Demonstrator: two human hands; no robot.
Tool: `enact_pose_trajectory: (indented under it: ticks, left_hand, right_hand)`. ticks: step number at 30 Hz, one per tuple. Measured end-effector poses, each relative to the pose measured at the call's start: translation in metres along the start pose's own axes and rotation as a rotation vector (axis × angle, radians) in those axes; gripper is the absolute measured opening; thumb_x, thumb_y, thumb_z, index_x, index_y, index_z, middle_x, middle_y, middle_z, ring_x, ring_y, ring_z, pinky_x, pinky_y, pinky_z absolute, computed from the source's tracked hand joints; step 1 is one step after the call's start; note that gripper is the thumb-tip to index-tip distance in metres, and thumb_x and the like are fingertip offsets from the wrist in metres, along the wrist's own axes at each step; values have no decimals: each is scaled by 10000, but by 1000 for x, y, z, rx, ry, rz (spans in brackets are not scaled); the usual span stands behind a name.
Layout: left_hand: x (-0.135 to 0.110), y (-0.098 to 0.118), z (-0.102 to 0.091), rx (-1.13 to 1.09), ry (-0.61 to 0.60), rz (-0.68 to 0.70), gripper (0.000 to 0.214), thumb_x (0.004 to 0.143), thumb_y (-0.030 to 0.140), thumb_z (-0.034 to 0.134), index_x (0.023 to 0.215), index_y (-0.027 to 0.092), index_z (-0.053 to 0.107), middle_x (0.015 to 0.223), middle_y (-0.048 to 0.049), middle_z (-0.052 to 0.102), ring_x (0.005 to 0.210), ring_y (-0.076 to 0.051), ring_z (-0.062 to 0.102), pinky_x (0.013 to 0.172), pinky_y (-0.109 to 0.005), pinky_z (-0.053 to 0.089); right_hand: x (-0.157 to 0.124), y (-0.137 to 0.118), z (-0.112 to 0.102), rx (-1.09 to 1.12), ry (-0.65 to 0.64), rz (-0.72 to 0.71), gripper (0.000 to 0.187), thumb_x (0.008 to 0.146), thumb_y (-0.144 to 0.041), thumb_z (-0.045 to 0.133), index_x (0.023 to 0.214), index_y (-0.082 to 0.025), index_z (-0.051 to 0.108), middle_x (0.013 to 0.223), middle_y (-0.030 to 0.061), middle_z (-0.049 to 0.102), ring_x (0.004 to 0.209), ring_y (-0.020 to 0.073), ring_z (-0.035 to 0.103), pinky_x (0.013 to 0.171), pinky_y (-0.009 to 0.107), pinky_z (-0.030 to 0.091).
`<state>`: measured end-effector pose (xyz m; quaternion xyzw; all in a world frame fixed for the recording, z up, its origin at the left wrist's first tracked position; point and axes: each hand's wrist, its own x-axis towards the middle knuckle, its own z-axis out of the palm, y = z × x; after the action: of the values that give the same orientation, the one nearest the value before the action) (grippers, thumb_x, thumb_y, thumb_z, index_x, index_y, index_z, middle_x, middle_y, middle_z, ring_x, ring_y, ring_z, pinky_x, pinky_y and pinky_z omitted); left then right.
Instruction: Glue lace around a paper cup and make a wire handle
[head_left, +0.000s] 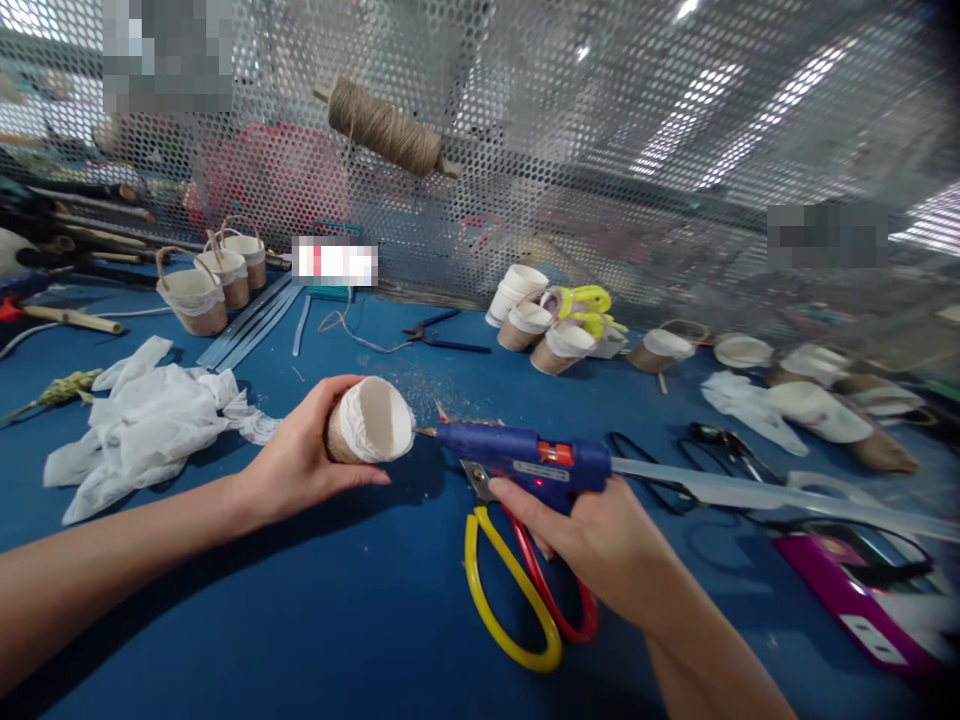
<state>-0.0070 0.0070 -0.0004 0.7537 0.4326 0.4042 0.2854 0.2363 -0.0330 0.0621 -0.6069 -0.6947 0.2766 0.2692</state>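
A perforated metal panel (570, 130) stands behind a blue desk (300, 630), where a person works with two bare hands. The right hand (592, 540) has its fingers wrapped around the grip of a blue glue gun (495, 445), a long translucent glue stick (750, 492) running out of its back; whether the trigger is squeezed cannot be told. Below the gun lie scissors (517, 572) with yellow and red handles. The left hand (300, 450) grips a small white-trimmed cup (371, 420) between thumb and fingers, tilted above the desk, its mouth turned toward the gun. The nozzle (426, 431) sits at or just beside the rim; contact is unclear. Good work here likely calls for a light, steady hold that does not dent the cup, a small, even bead, and fingers kept clear of the hot tip.
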Motion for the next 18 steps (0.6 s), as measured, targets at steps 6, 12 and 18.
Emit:
enact_pose_trajectory:
  ticks: [6,12,18]
  left_hand:
    - [-1,2,-1,-9,-7,10,685,635,402,713,1176,187,353,1123,-103,539,1032,-254,536,893,-405,438]
    - [-1,6,-1,-204,-79,-96,651,680,436,661,1199,161,380,1116,-108,569,1010,-247,558,875,-360,460]
    - [-2,12,-1,-490,-163,-214,713,645,550,648,1196,152,435,1107,-127,602,1007,-273,569,865,-376,474]
  right_hand:
    - [-1,5,-2,59,-88,66,320,752,-449,563,542,-211,524,385,-41,451,381,105,415,421,255,394]
    - [3,10,5,603,-292,124,362,799,-498,507,744,-149,584,368,-77,371,326,57,323,350,204,271]
    - [6,6,15,906,-295,273,350,760,-478,562,688,-136,588,354,-85,329,307,35,243,315,181,154]
